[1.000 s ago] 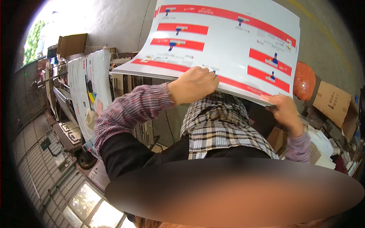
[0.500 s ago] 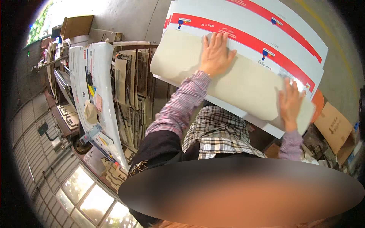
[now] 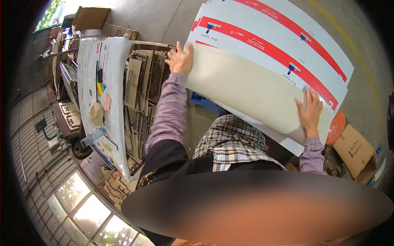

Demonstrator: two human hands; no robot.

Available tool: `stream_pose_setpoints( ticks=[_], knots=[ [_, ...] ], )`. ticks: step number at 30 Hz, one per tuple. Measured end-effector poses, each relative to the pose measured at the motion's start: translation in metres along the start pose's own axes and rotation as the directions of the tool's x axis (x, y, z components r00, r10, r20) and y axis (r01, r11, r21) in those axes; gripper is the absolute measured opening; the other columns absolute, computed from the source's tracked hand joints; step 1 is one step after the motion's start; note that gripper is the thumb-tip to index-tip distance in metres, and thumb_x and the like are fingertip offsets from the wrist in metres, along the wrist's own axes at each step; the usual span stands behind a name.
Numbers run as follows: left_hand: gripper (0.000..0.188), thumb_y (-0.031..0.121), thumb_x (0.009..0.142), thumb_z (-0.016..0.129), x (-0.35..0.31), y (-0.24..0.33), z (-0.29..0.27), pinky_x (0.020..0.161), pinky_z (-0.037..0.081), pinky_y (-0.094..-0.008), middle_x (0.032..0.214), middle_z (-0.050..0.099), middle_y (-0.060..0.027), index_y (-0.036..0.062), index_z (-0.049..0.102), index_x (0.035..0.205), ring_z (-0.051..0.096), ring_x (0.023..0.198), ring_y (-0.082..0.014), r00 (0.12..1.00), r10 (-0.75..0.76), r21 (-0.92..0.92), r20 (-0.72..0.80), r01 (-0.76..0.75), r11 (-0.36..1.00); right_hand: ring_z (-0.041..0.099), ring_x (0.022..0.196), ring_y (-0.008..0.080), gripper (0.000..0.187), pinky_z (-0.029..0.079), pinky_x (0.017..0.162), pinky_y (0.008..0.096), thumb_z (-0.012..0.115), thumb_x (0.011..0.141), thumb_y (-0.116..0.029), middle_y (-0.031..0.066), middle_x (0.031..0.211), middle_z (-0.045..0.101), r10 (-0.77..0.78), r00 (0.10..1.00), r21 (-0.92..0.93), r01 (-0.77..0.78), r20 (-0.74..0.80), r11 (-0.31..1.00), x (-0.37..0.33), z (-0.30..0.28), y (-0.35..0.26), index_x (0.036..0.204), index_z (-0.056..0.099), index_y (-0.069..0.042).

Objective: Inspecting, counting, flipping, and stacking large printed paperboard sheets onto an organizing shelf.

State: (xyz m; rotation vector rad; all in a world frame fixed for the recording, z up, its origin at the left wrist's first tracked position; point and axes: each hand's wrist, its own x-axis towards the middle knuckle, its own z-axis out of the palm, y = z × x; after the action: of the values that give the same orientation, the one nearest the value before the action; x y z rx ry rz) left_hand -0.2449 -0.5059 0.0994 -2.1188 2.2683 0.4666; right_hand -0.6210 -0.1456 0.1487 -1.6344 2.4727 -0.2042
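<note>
A large plain cream sheet [image 3: 242, 90] curves along the near side of a stack of white printed sheets with red bands [image 3: 279, 37]. My left hand [image 3: 179, 59] is at the cream sheet's left edge, fingers spread and thumb beside the edge. Flat on the sheet's right part lies my right hand [image 3: 310, 112], its fingers stretched out toward the red band. Neither hand is closed around anything. Below the cream sheet, a white sheet edge [image 3: 283, 141] shows along the near side.
On my left stands a table wrapped in white plastic [image 3: 113, 69], bearing a cloth cap [image 3: 97, 112] and a clear bottle [image 3: 93, 136]. Beside it are racked boards [image 3: 137, 90]. A cardboard box [image 3: 355, 149] and a round orange object [image 3: 336, 127] are at the right.
My left hand has moved left from the middle of the cream sheet to its left edge. My right hand stays on the right part. The view has shifted slightly.
</note>
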Motion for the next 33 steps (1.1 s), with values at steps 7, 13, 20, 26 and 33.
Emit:
stream_pose_setpoints(
  ticks=[7,13,20,26,33],
  knots=[
    [0.078,0.068,0.089,0.035,0.017,-0.063,-0.090,0.079,0.051,-0.0415,0.094,0.065,-0.0164,-0.0028,0.058,0.111,0.063,0.086,-0.0236,0.636,0.121,-0.455,0.762,0.394,0.799,0.055,0.092,0.0298,0.066,0.041,0.085,0.0404,0.076,0.065,-0.023,0.0091,0.094,0.060,-0.128,0.940,0.165,0.078,0.318,0.983,-0.025,-0.144,-0.028,0.127,0.055,-0.013],
    [0.045,0.039,0.087,0.060,-0.035,-0.077,-0.109,0.064,0.049,-0.0280,0.084,0.067,-0.0127,-0.0043,0.065,0.099,0.062,0.071,-0.0157,0.393,0.359,-0.267,0.847,-0.270,0.925,0.060,0.090,0.0321,0.047,0.049,0.075,0.0351,0.063,0.064,0.005,0.0133,0.085,0.064,-0.258,0.776,0.362,0.040,0.576,0.931,-0.095,-0.143,-0.085,0.107,0.068,-0.015],
    [0.035,0.015,0.077,0.072,-0.032,-0.052,-0.111,0.067,0.050,-0.0293,0.097,0.067,-0.0149,-0.0099,0.062,0.100,0.065,0.079,-0.0188,0.522,0.136,-0.378,0.842,0.392,0.839,0.039,0.127,0.0308,0.090,0.022,0.106,0.0631,0.081,0.060,-0.035,0.0135,0.134,0.043,-0.334,0.545,0.339,0.096,0.769,0.936,-0.135,-0.113,-0.078,0.139,0.041,-0.020],
    [0.048,0.012,0.076,0.074,-0.012,-0.038,-0.070,0.082,0.051,-0.0307,0.107,0.065,-0.0148,-0.0067,0.055,0.116,0.064,0.088,-0.0188,0.585,0.331,-0.519,0.740,0.186,0.834,0.052,0.112,0.0327,0.052,0.042,0.094,0.0418,0.069,0.079,-0.028,0.0168,0.121,0.055,-0.022,0.991,0.129,0.005,0.132,0.992,0.077,0.007,0.035,0.122,0.054,-0.004],
    [0.057,0.002,0.071,0.070,-0.035,-0.033,-0.077,0.089,0.046,-0.0310,0.108,0.064,-0.0139,-0.0094,0.048,0.122,0.059,0.098,-0.0178,0.644,0.586,-0.674,0.491,-0.145,0.724,0.051,0.112,0.0295,0.051,0.045,0.090,0.0421,0.050,0.090,-0.051,0.0114,0.124,0.051,0.132,0.963,-0.118,-0.164,-0.235,0.979,0.249,0.074,0.031,0.122,0.055,-0.011]
  ],
)
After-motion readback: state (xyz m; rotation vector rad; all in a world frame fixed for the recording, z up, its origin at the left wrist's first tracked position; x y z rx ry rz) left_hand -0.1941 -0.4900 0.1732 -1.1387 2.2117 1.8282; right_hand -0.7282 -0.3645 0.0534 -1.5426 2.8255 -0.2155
